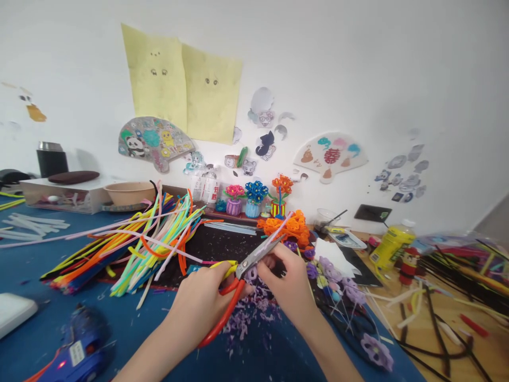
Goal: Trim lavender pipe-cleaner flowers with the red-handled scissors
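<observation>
My left hand [201, 300] is closed round the orange and yellow handles of a pair of scissors [242, 270], whose blades point up and to the right. My right hand [288, 284] is pinched on a small purple pipe-cleaner piece [251, 274] right at the blades. Purple clippings [254, 313] lie scattered on the blue table [47, 265] under both hands.
A big heap of coloured pipe cleaners [135, 239] lies at the left. A blue glue gun [81, 347] sits at the near left. Orange pipe-cleaner flowers [292, 225] and small potted ones [254, 199] stand behind. Purple flowers [376, 350], black stems [457, 265] and a yellow bottle [392, 244] are at the right.
</observation>
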`<move>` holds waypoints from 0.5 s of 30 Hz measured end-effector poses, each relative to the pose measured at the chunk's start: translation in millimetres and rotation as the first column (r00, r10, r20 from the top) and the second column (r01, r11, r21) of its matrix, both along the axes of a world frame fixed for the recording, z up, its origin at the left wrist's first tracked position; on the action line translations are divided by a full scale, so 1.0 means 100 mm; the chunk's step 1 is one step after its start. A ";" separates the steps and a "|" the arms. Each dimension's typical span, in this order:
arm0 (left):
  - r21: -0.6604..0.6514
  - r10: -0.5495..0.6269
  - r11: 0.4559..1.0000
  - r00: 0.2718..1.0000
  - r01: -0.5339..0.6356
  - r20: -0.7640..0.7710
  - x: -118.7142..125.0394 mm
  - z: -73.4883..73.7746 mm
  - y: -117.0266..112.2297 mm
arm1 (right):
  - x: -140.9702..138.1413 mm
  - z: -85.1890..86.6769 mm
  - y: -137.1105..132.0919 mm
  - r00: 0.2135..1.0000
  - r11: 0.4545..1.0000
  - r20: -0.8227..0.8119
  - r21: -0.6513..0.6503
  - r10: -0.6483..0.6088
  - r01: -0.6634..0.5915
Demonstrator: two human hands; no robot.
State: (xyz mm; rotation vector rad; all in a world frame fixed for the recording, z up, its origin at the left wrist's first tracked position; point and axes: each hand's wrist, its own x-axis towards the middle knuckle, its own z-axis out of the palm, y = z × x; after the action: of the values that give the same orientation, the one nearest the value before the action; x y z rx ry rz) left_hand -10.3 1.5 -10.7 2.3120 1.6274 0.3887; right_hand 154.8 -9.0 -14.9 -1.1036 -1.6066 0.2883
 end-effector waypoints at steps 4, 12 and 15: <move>-0.013 -0.003 1.000 0.999 0.004 0.035 0.01 0.00 -0.01 | -0.03 -0.01 -0.01 1.000 1.000 0.024 0.005 -0.003 0.003; -0.003 -0.024 1.000 0.999 0.024 0.041 0.02 -0.01 0.00 | -0.07 -0.07 0.01 0.999 1.000 0.052 -0.004 -0.017 0.017; -0.003 0.001 1.000 1.000 -0.001 0.023 0.01 -0.02 0.00 | -0.07 -0.08 0.01 0.997 0.999 0.064 0.003 -0.038 0.038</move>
State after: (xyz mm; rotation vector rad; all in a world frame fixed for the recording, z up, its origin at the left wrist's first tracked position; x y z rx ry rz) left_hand -9.3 2.0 -12.3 2.2957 1.6170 0.4111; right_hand 148.0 -8.1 -23.2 -1.1514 -1.6395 0.2287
